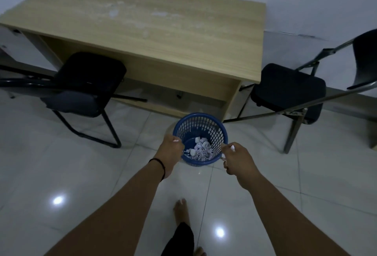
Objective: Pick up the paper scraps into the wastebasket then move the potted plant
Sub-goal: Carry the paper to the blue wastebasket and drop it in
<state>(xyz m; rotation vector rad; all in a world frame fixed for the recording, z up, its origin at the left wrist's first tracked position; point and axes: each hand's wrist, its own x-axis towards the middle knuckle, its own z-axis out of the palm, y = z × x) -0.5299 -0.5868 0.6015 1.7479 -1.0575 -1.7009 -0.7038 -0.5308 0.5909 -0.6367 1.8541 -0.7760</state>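
Observation:
A blue mesh wastebasket (201,126) is held in front of me above the tiled floor, just before the desk's front edge. White paper scraps (199,149) lie heaped in its bottom. My left hand (170,149) grips the basket's rim on the left side. On the right side my right hand (236,158) is closed on the rim. No potted plant is in view.
A light wooden desk (142,25) stands ahead against the wall. A black chair (85,84) sits at its left, another black folding chair (289,88) at its right. The glossy tile floor (61,174) spreads around my bare foot (181,210).

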